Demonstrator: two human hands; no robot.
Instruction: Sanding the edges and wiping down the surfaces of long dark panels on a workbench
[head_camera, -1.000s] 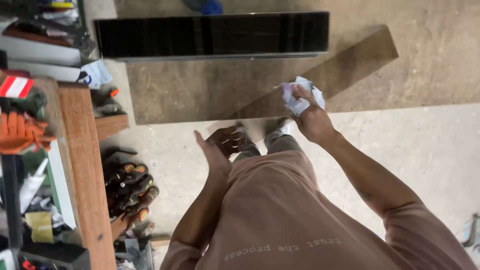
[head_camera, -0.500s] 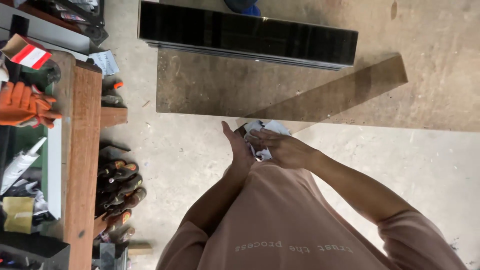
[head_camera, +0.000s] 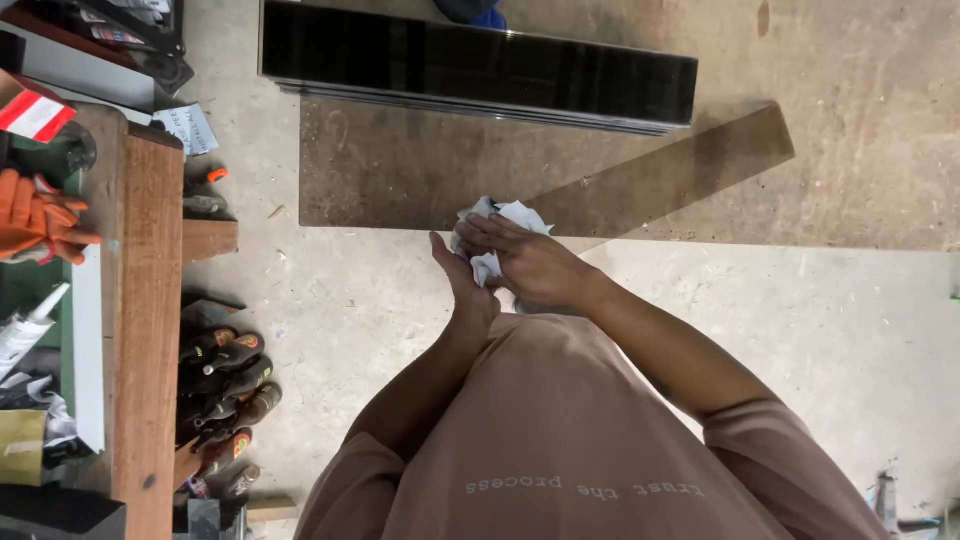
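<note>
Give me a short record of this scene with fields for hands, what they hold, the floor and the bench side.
Left hand: open, palm against the paper
Right hand: pressing the crumpled white paper onto the left palm
Floor: concrete, stack of black glossy panels, brownish sheets
Bench side: wooden workbench, orange gloves, bottles underneath

Right hand cupped over upright left hand, seemingly pressed together
</note>
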